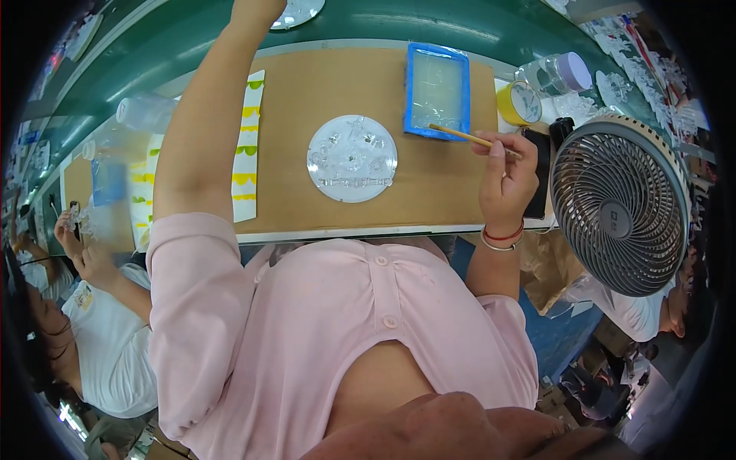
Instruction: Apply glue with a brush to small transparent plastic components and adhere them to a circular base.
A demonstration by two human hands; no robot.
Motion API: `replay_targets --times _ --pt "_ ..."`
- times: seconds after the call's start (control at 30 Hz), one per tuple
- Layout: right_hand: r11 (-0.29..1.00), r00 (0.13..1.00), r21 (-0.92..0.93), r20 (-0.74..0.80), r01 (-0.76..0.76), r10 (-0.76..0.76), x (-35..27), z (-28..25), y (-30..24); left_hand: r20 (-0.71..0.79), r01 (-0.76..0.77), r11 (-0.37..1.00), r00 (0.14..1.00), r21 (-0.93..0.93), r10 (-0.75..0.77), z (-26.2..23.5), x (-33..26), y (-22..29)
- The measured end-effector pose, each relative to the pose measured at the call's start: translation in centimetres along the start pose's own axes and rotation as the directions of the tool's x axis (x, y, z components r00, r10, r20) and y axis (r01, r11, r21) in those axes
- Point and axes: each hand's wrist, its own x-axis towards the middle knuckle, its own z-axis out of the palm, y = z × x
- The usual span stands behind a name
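Prob. mid-step, judging by pose: working w/ a stick at a tray, L arm reaching fwd. Pinched btwn thumb & fingers of R hand (510,180): thin, smooth wooden stick (460,135), tip over near rim of shallow rectangular tray (409,92), blue-edged, w/ pale, shiny, see-through surface inside; contact unclear. Stretched to top edge, mostly out of frame: L hand (258,8), near second disc (295,24); can't tell if spread or gripping. Centre, flat on matte brown cardboard (291,92), btwn the arms: round white disc (351,195), bearing glossy clear pieces (376,142), incl. straight row along near side. Next move prob. calls for light, steady pinch & careful tip control. Far R: yellow tape roll (504,106), clear jar w/ lilac lid (573,72), round ribbed grey fan (621,207). L: paper w/ yellow-green scallops (245,146).
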Motion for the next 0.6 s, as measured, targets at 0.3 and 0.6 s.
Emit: replay_targets --times 0.3,0.6 --pt "0.997 0.996 0.03 -0.057 0.067 -0.066 0.5 0.3 0.4 -0.15 -0.143 0.989 0.979 -0.029 0.138 -6.3 -5.7 5.9" --pt "0.949 0.96 -0.164 -0.034 0.269 -0.278 1.2 0.6 1.0 -0.179 -0.261 0.965 0.951 -0.018 0.253 -5.9 -13.8 7.9"
